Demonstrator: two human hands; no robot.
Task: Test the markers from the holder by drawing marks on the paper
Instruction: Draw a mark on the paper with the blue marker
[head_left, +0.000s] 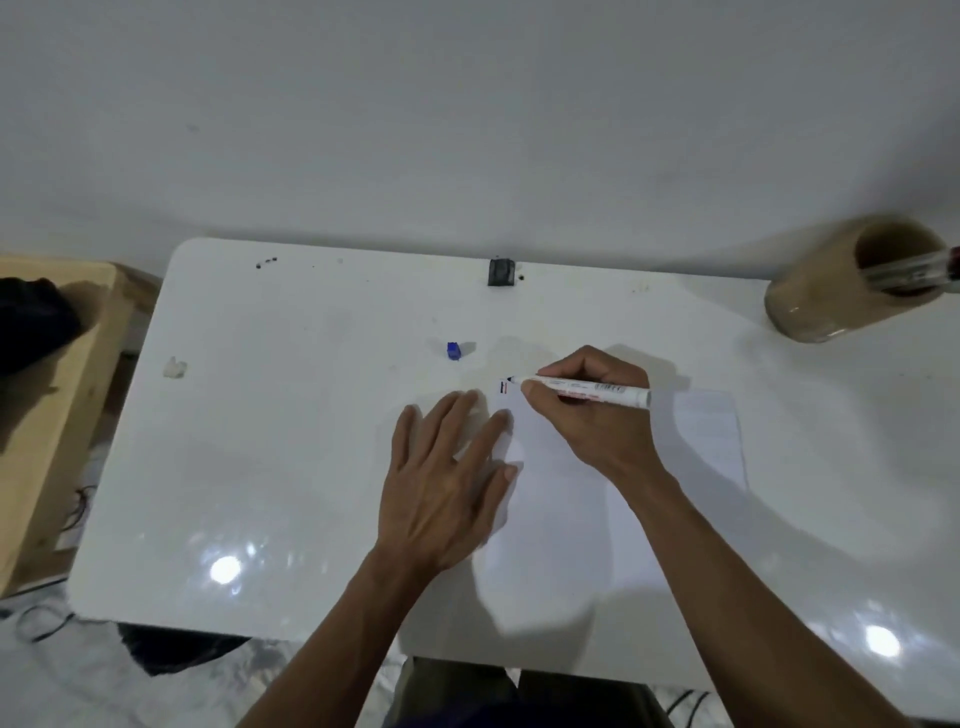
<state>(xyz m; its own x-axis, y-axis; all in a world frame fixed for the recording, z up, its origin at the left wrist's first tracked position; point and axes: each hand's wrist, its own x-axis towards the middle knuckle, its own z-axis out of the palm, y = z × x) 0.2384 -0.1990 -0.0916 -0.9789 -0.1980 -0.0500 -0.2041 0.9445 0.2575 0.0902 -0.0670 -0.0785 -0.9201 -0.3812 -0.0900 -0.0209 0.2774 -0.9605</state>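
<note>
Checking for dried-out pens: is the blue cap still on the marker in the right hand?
No, the blue cap lies apart on the table, and the marker tip is bare.

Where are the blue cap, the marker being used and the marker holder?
blue cap (454, 351): head view, middle of the cap lying on the table.
marker (597, 388): head view, white barrel, held in the right hand.
holder (826, 296): head view, tan outer wall.

Glossy white table (291, 467) against plain white wall (467, 104), wooden crate (57, 395) alongside.

Paper (597, 493) on table (285, 441), holder (852, 280) far right
</note>
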